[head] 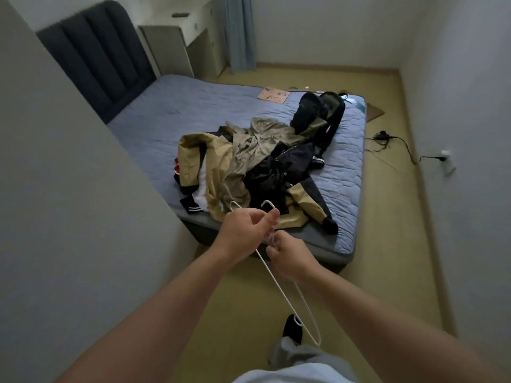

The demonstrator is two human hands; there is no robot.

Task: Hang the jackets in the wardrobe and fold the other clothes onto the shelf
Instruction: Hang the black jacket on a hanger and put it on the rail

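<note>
A thin white wire hanger (279,286) is held in front of me, its hook up near the bed's corner and its long loop hanging toward the floor. My left hand (246,230) pinches it just below the hook. My right hand (287,257) grips the neck a little lower. Beyond my hands a heap of clothes (257,167) lies on the blue quilted bed (166,117): a tan and navy jacket, an olive garment, dark jackets and a white piece underneath. A black and olive jacket (318,111) lies farther back.
A grey wall or panel (69,189) stands close on my left. Right of the bed runs open yellow floor with a black cable and charger (387,139) plugged into a wall socket (445,156). A dark headboard, a desk and curtain are at the back.
</note>
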